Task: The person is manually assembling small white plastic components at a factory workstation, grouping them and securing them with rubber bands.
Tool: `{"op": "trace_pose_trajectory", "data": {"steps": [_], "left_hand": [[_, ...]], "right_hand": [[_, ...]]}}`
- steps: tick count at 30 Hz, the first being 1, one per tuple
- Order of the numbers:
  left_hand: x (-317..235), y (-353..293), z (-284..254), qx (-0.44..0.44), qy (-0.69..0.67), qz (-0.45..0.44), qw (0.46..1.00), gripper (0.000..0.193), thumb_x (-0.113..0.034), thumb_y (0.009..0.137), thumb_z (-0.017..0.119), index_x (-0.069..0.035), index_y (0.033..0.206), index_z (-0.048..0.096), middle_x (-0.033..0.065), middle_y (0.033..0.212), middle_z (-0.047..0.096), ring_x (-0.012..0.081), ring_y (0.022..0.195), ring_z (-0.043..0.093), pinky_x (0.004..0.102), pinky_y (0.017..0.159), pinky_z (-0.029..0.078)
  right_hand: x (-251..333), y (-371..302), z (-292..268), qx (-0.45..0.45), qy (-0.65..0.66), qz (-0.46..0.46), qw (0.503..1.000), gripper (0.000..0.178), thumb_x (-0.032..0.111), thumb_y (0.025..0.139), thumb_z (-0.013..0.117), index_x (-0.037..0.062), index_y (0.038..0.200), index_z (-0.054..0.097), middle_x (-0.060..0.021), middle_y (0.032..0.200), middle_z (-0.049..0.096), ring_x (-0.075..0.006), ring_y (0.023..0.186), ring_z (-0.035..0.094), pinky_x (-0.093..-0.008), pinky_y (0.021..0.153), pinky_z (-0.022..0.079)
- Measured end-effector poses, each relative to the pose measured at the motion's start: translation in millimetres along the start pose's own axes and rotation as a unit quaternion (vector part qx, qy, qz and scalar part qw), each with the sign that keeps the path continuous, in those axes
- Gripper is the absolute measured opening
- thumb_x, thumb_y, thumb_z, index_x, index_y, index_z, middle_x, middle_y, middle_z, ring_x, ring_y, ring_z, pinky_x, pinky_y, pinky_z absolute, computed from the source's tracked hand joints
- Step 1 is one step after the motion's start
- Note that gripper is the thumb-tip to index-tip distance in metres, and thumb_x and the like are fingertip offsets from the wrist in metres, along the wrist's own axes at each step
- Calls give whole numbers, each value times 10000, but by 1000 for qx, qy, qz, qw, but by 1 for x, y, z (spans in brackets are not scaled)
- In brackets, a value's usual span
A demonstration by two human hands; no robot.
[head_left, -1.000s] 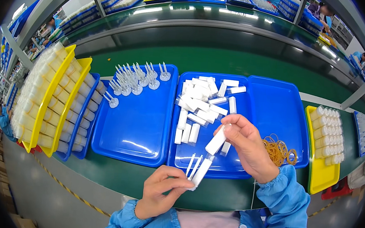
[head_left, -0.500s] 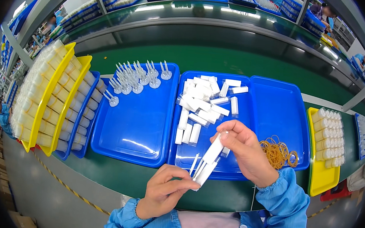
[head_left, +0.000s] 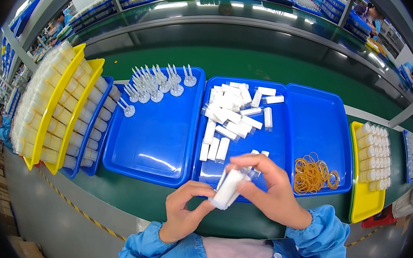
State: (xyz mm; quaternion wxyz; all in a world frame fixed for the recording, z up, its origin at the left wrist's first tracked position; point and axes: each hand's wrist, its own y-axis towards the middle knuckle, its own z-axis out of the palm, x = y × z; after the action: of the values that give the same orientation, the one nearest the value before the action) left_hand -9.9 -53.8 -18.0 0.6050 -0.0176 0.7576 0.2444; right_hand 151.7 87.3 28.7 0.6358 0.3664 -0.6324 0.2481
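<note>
In front of my chest, both hands hold a small bundle of white rectangular pieces in clear wrap (head_left: 227, 190), tilted and slightly blurred. My left hand (head_left: 183, 209) pinches its lower left end between thumb and fingers. From the right, my right hand (head_left: 274, 191) is closed over the upper part, thumb along the near side. Just beyond is a blue tray (head_left: 274, 144) with a heap of similar white wrapped pieces (head_left: 228, 104); a few of them show behind my right fingers. To the right, tan rubber bands (head_left: 310, 176) lie piled in another blue tray (head_left: 320, 114).
A blue tray (head_left: 151, 141) on the left has clear stemmed plastic pieces (head_left: 158, 85) standing at its far end. Yellow and blue trays (head_left: 73, 112) of banded white cylinders are stacked at far left. At right, a yellow tray (head_left: 369, 204) carries more white cylinders (head_left: 373, 156).
The white pieces, spread apart and slanting before, are now gathered closer together. My right hand has moved a little down and left, and its fingers have come over the bundle.
</note>
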Motion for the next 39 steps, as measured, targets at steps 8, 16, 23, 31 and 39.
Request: {"op": "trace_pose_trajectory", "data": {"steps": [8,16,23,31,39], "left_hand": [[-8,5,11,-73,-235,-66,967,144,35,842,678,2,933,571,129,1000,600,164,922,604,299,825,499],[-6,-2,16,-85,-236,-32,967,192,66,815,691,-2,952,576,129,992,600,170,909,604,308,829,500],[-8,2,18,-77,-229,-30,970,193,81,804,693,0,944,588,127,987,606,173,913,603,308,829,494],[-8,3,18,-84,-216,-48,972,179,63,807,701,5,943,600,119,966,609,167,892,594,302,804,483],[-6,6,18,-68,-204,-36,976,181,60,810,696,7,952,597,116,961,605,172,892,591,305,806,483]], "right_hand": [[2,-5,6,5,-202,-76,976,904,305,674,836,34,1403,374,-182,1370,429,-351,1255,435,-440,1041,335],[4,-2,13,-40,-275,-150,949,804,315,634,845,21,1287,480,-171,1261,526,-335,1225,466,-451,1013,340],[15,1,16,-22,-259,-140,955,780,262,643,833,27,1298,480,-169,1271,488,-333,1203,468,-438,1000,353],[10,7,16,-10,-225,-145,963,914,198,645,848,36,1407,369,-183,1307,426,-342,1205,451,-423,982,400],[17,11,8,34,-194,-84,977,895,218,624,853,5,1365,398,-186,1346,396,-350,1237,433,-422,987,396]]}}
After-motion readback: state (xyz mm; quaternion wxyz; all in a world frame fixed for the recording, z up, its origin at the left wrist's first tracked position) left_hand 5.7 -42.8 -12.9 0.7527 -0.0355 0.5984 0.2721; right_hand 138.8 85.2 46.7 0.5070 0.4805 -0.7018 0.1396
